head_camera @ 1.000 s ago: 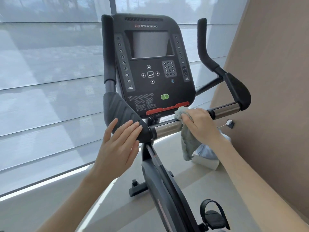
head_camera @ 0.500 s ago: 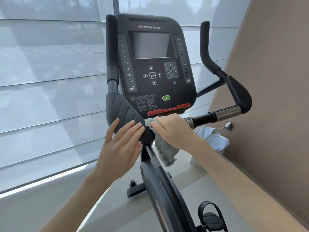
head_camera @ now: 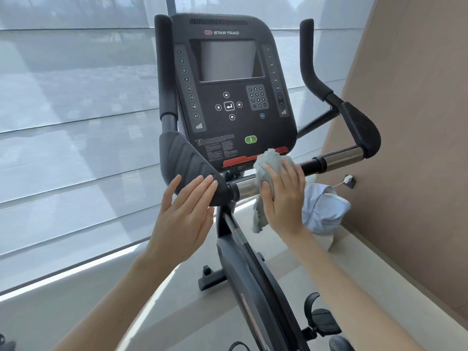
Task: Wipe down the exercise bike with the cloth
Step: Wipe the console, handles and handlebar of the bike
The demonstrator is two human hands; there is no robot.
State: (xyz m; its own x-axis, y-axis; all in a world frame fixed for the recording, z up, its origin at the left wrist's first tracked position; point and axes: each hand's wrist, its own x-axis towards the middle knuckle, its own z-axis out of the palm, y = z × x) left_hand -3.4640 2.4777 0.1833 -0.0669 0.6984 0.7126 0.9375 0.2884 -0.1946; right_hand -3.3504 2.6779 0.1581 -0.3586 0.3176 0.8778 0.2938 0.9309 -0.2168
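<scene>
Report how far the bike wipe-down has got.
Done: nothing can be confirmed clean by sight. In hand: the right hand presses the cloth on the handlebar crossbar; the left hand rests open on the left pad. Left: console, upright handles, frame, pedals.

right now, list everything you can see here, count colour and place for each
exercise bike: one, black, centre, by the window
console: one, black, screen dark, top centre of the bike
handlebar: one, silver and black, crossing below the console
arm pads: two, black, one at each end of the handlebar
pedal: one, black, lower right
cloth: one, grey-blue, draped over the handlebar
bag: one, pale blue, on the floor by the beige wall
blinds: white, left, over the window
left hand: open, flat on the left arm pad
right hand: pressing the cloth to the handlebar
</scene>
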